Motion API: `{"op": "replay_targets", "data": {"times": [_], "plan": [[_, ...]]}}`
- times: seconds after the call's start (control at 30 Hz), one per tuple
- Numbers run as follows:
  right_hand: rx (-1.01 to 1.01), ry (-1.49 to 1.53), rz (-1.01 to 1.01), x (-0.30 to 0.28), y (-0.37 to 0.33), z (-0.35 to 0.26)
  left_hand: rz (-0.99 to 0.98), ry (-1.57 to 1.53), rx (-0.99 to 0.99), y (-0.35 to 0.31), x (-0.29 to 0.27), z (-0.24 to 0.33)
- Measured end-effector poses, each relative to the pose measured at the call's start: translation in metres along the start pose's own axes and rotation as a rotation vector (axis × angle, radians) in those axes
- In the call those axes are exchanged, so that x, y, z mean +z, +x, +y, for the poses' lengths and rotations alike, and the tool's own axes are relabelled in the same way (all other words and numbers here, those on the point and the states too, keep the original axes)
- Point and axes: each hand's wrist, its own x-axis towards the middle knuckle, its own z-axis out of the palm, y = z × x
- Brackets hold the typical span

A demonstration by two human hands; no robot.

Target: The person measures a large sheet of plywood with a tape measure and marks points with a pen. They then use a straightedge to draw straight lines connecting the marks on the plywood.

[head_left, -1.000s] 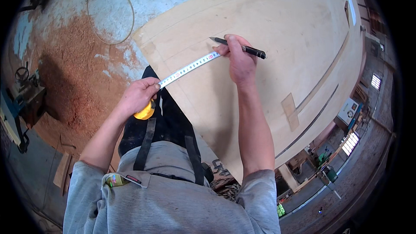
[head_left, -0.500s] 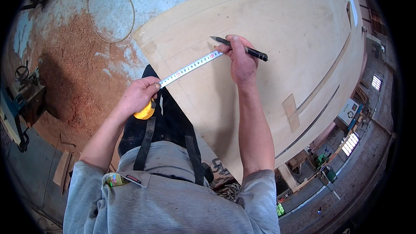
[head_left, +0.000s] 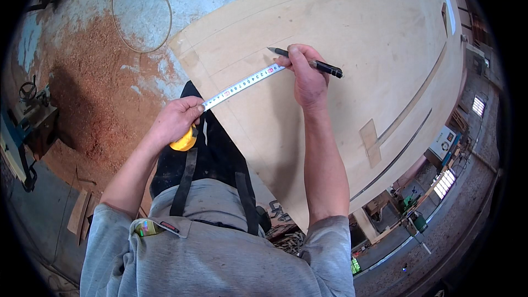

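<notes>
My left hand (head_left: 179, 120) is closed around a yellow tape measure (head_left: 185, 141) at the board's near left edge, thumb pressed on its blade. The white tape blade (head_left: 242, 86) stretches up and right across a large pale plywood board (head_left: 341, 77). In my right hand (head_left: 308, 80) is a black marking pencil (head_left: 280, 51), its tip pointing left, just above the plywood. Fingers of that same hand also meet the far end of the blade. Thin pencil lines run along the board's surface.
Reddish sawdust (head_left: 93, 77) covers the floor to the left, near a looped hose (head_left: 170, 19). A machine with a handwheel (head_left: 28, 92) stands at far left. On the board lie a small wood piece (head_left: 370, 143) and a long thin strip (head_left: 412, 99).
The pencil and my right hand have shifted very slightly. My left hand and the tape measure look the same.
</notes>
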Motion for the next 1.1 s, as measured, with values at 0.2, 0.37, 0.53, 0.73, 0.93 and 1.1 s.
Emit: {"op": "replay_targets", "data": {"times": [0.2, 0.37, 0.53, 0.73, 0.93, 1.1], "plan": [[0.018, -0.035, 0.023, -0.0003, -0.0007, -0.0004, 0.015, 0.007, -0.004, -0.0004, 0.0005, 0.0014], [0.011, -0.003, 0.008, 0.0009, -0.0006, -0.0010, 0.009, 0.002, -0.013, 0.0004, 0.0002, 0.0017], [0.007, -0.041, -0.002, -0.0008, 0.0015, 0.0013, 0.009, -0.013, -0.014, 0.0007, 0.0006, 0.0015], [0.016, -0.158, 0.005, -0.0020, 0.0028, 0.0005, 0.004, -0.012, -0.010, 0.0021, -0.0004, -0.0008], [0.010, -0.131, -0.009, 0.0004, 0.0024, -0.0026, 0.010, -0.013, -0.011, 0.0032, -0.0001, -0.0034], [0.020, -0.099, -0.020, 0.0011, 0.0036, -0.0036, 0.007, -0.005, -0.005, 0.0026, -0.0007, -0.0014]]}}
